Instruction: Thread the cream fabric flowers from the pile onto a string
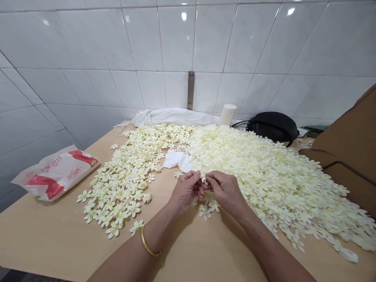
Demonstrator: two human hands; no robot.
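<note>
While pinching one blossom (pixel 202 178) between fingertips, left hand (pixel 185 192) and right hand (pixel 225 191) close together; large heap (pixel 264 172) remaining rightward, thinner spread (pixel 123 184) leftward on the bench (pixel 47 239).

Cream flowers (pixel 258 172), pale yellow centres; red-white packet (pixel 55 174); gold bangle (pixel 150 242).
</note>
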